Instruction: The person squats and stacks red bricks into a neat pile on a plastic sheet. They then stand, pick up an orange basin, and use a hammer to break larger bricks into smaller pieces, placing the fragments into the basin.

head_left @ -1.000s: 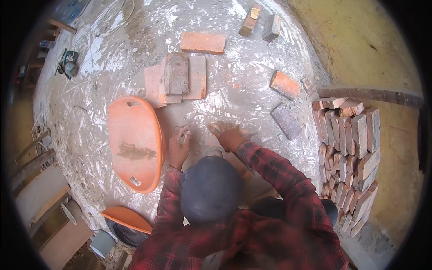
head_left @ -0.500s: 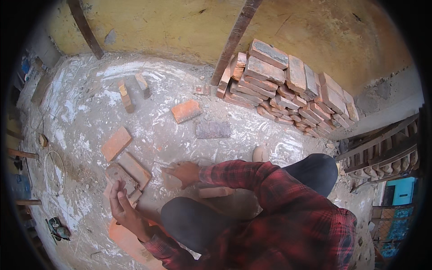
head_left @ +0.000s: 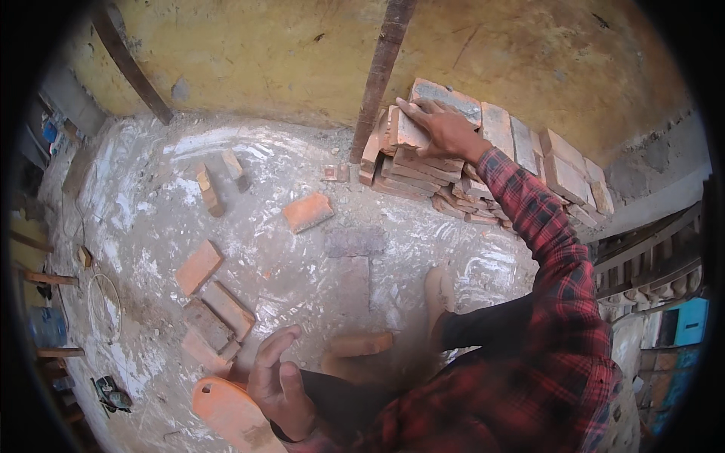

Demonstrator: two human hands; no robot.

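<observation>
My right hand (head_left: 449,130) reaches out to the brick stack (head_left: 495,174), spread over a brick (head_left: 405,132) at its upper left end. That brick still rests on the stack, and the palm hides part of it. Held up above my lap, my left hand (head_left: 283,389) is empty, with its thumb apart from the loosely bent fingers. Left of it, several bricks lie close together on the floor, among them a brown brick (head_left: 229,309) and an orange brick (head_left: 198,268). Another brick (head_left: 361,344) lies in front of my lap.
An orange plastic piece (head_left: 230,408) is beside my left forearm. A reddish brick (head_left: 308,212), a dark brick (head_left: 355,242) and two narrow bricks lie farther out. A wooden post (head_left: 381,72) leans on the yellow wall (head_left: 272,60). A wooden frame (head_left: 653,260) stands right.
My right hand has gone from the floor in the middle up to the stack at the right. My left hand has moved right, away from the clustered bricks. My right leg now shows lower.
</observation>
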